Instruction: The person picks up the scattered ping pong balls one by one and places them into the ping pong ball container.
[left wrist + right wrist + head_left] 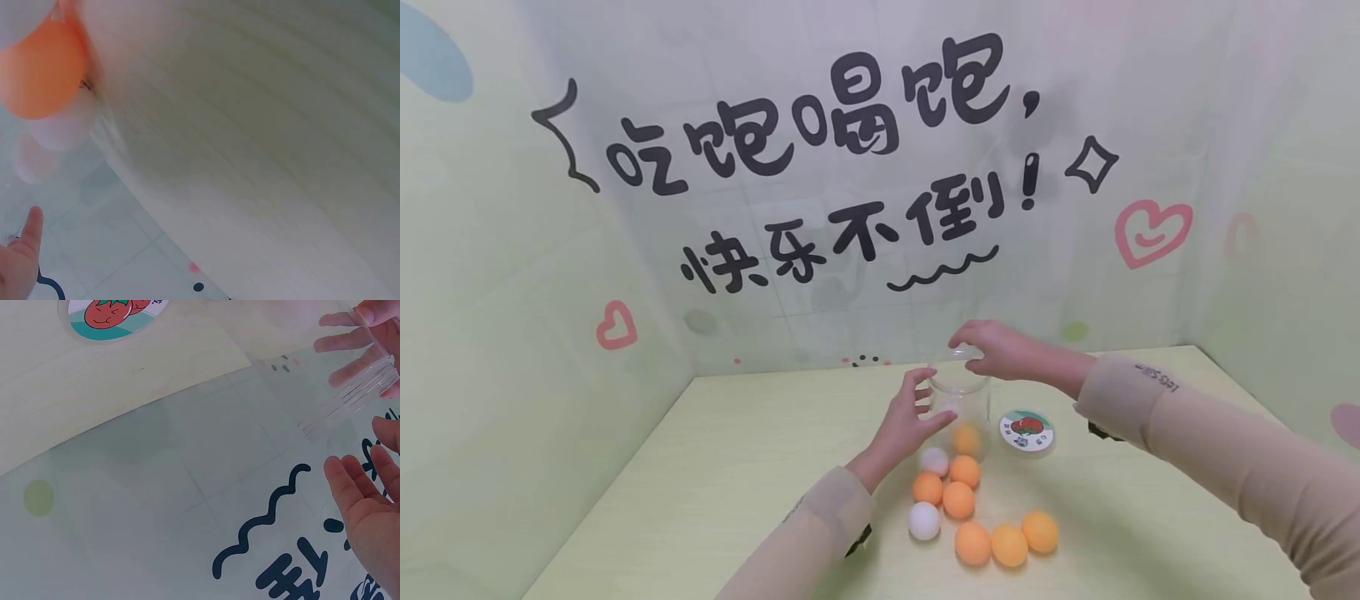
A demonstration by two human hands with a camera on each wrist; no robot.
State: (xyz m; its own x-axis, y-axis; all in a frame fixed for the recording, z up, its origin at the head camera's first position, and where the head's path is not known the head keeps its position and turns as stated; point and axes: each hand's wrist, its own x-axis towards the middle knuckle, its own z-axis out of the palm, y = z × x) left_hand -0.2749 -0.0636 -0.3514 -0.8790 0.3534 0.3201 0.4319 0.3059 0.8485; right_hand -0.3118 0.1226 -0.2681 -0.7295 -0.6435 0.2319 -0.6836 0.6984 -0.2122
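Observation:
A clear jar [976, 404] stands upright on the table, and my left hand [904, 427] grips its side with fingers and thumb spread around the wall. Over the jar's mouth is my right hand [1003, 350], its fingers loosely bent and nothing visible between them; the right wrist view also shows this hand [375, 515] beside the jar's rim [350, 394]. An orange ball [966, 437] shows low at the jar; a pale shape near my left thumb is too faint to tell. In front lie several loose balls, orange [958, 500] and white [924, 521].
A round lid [1027, 431] with a tomato picture lies just right of the jar. Three orange balls [1009, 545] sit in a row nearer the front. Behind the table [737, 467] rises a printed backdrop [820, 325], with side panels at left and right.

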